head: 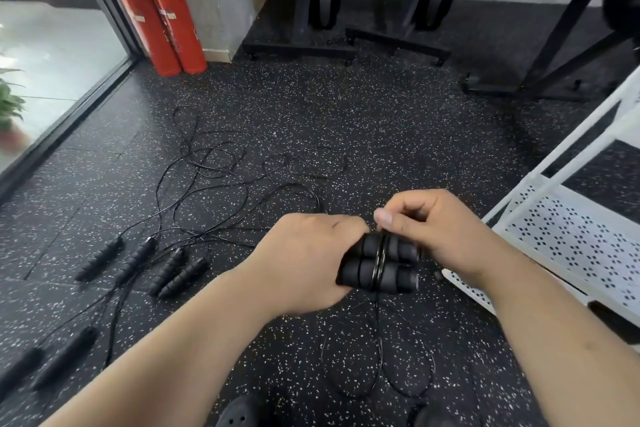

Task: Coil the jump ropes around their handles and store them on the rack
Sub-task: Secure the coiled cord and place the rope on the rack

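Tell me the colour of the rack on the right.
White rack, perforated shelves; the head view shows it.

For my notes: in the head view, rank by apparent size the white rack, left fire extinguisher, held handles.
1. white rack
2. left fire extinguisher and held handles: alike; handles are nearer, so unranked.

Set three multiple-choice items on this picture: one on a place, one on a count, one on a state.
1. The white rack stands: A) on the right side; B) on the left side; C) at the far end.
2. Count of red fire extinguishers: A) one; B) two; C) four.
3. The rope on the held handles is: A) not wound at all; B) partly wound, the rest trailing to the floor; C) fully coiled.
Answers: 1A, it fills the right edge; 2B, two stand together; 3B, a few turns cross the handles and loose loops lie below.
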Tool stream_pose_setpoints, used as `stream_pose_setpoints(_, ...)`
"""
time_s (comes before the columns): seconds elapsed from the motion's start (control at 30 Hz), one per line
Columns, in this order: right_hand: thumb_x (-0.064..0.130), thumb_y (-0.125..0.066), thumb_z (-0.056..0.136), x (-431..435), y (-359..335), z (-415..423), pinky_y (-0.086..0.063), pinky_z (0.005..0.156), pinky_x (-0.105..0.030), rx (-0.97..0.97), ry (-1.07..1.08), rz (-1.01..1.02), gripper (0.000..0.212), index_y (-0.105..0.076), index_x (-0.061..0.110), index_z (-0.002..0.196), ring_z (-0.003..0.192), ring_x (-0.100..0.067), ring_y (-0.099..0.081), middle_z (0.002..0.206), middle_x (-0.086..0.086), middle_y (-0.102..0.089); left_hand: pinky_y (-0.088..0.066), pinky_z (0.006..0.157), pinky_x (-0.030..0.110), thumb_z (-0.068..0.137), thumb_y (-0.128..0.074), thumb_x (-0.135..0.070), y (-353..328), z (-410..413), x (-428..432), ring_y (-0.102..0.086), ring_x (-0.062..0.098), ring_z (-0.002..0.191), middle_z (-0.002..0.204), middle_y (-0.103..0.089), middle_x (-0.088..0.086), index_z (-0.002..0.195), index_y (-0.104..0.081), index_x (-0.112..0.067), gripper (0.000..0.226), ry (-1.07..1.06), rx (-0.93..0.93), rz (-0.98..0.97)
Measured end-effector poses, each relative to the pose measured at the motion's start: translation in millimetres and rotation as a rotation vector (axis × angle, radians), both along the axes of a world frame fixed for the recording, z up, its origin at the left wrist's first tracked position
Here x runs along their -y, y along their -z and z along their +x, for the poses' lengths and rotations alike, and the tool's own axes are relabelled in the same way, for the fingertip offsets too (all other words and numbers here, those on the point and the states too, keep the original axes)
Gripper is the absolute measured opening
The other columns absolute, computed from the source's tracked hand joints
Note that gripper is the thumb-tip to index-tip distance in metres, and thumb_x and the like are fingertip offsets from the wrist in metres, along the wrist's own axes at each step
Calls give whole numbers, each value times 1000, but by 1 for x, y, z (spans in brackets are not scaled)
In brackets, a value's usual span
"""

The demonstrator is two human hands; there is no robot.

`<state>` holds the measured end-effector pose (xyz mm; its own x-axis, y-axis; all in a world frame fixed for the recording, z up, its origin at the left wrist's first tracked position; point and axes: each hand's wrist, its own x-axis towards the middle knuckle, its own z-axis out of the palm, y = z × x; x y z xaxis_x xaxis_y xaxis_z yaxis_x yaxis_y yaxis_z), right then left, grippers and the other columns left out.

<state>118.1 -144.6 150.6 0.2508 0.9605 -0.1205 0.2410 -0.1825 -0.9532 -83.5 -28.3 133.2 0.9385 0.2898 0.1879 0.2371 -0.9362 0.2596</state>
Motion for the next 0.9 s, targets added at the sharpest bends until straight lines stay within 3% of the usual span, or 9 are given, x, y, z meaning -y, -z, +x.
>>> stream_pose_setpoints(0.07,38,-70,100,-4,10,-17,-49,76,-28,-279,77,31,43,-67,-3,90,77,-15,-58,83,-9,-64,-43,65,31,79,-73,-38,-8,-1,1,-56,16,72,77,-51,-17,96,-42,-38,35,-106,50,-132)
stream_pose_setpoints(0.1,30,-66,106,-6,16,-27,-48,77,-32,-377,130,45,35,-67,-3,95,79,-18,-57,87,-13,-63,-41,65,31,80,-73,-37,-11,-1,-1,-54,16,71,75,-53,-17,97,-44,-38,33,-170,53,-202)
stream_pose_setpoints(0.13,20,-59,109,-9,19,-38,-47,74,-34,-438,187,38,24,-73,4,97,76,-18,-55,87,-14,-64,-41,65,32,81,-73,-36,-14,0,-3,-56,16,71,75,-56,-15,99,-48,-36,31,-232,51,-257)
stream_pose_setpoints(0.23,8,-51,111,-13,28,-60,-37,60,-33,-419,257,10,39,-78,28,92,60,-12,-41,74,-3,-61,-52,70,37,82,-72,-37,-13,3,-10,-63,22,78,85,-64,-9,110,-50,-35,35,-403,26,-326)
stream_pose_setpoints(0.33,15,-54,110,-15,37,-69,-39,58,-38,-76,209,-80,26,-67,30,92,54,-12,-46,65,8,-61,-55,74,40,88,-68,-41,-7,4,-16,-62,25,80,94,-66,-6,122,-48,-32,40,-533,-74,-230)
stream_pose_setpoints(0.43,31,-52,111,-14,37,-75,-42,52,-31,397,64,-172,20,-61,34,93,48,-7,-52,65,9,-65,-45,66,36,91,-64,-39,1,3,-22,-51,26,74,94,-65,-2,110,-44,-24,31,-611,-148,-54)
stream_pose_setpoints(0.57,41,-46,111,-7,16,-78,-38,53,-29,761,-105,-246,18,-61,32,109,59,-9,-58,76,7,-63,-41,63,35,91,-66,-33,7,-1,-24,-52,26,75,98,-65,-1,104,-40,-23,31,-637,-252,5)
stream_pose_setpoints(0.77,47,-42,111,8,-19,-78,-41,57,-28,978,-218,-296,22,-55,34,99,69,-7,-58,80,12,-57,-42,63,37,91,-67,-24,13,0,-22,-51,27,74,98,-66,0,112,-48,-20,29,-658,-313,25)
stream_pose_setpoints(0.9,52,-41,109,7,-22,-66,-52,70,-32,1125,-138,-161,26,-64,38,109,78,-6,-60,88,18,-63,-42,63,36,90,-71,-25,17,5,-15,-54,28,74,84,-51,-2,115,-49,-20,34,-562,-371,71)
